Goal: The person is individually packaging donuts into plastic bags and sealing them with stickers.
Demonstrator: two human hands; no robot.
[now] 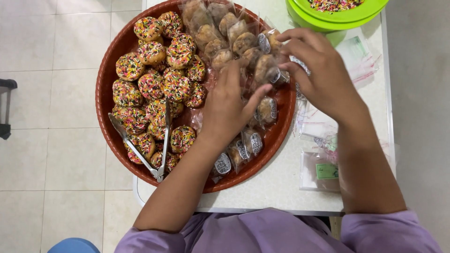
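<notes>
Head camera looks straight down, close above tray (105,100).

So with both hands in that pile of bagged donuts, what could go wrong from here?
The round tray juts past the table edge on the left, so leaning on it might tip it. The tongs lie loose near that overhanging rim and could slide off. The left hand and right hand press among thin clear wrappers, so the bagged donuts could get squashed.

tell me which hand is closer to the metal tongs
Left. The left hand lies over the tray's middle, just right of the tongs; the right hand is farther right, at the tray's edge.
</notes>
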